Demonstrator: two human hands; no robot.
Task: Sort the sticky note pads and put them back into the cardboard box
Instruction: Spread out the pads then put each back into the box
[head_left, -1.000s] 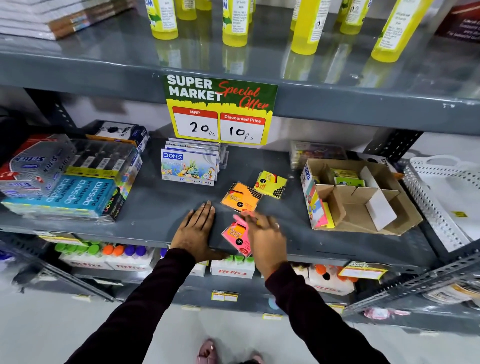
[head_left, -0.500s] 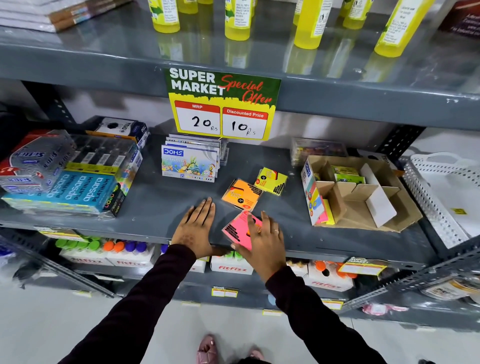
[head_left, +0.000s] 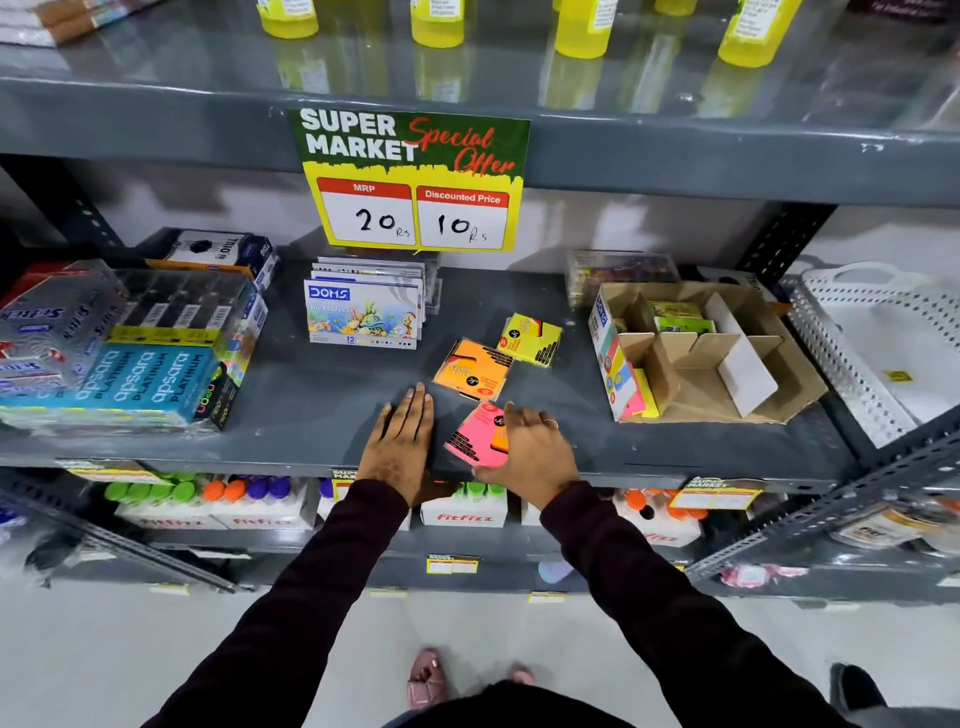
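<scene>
A pink sticky note pad (head_left: 470, 434) lies at the front edge of the grey shelf (head_left: 322, 395). My right hand (head_left: 535, 452) grips its right side, fingers on top and thumb under the edge. My left hand (head_left: 400, 441) rests flat and open on the shelf just left of the pad. Behind them lie an orange pad (head_left: 467, 371) and a yellow pad (head_left: 530, 340), touching at a corner. The open cardboard box (head_left: 795, 395) with dividers stands to the right. It holds green pads (head_left: 680, 317) at the back and pink and yellow pads (head_left: 641, 400) at its front left.
DOMS pastel boxes (head_left: 363, 312) stand behind my left hand, and apsara packs (head_left: 140, 379) fill the shelf's left end. A white perforated basket (head_left: 883, 353) sits right of the box. A price sign (head_left: 415, 182) hangs from the upper shelf, which holds yellow bottles (head_left: 582, 26).
The pink pad was tilted up on edge in my right hand a second ago; now it lies flatter on the shelf edge. My left hand stays flat in place.
</scene>
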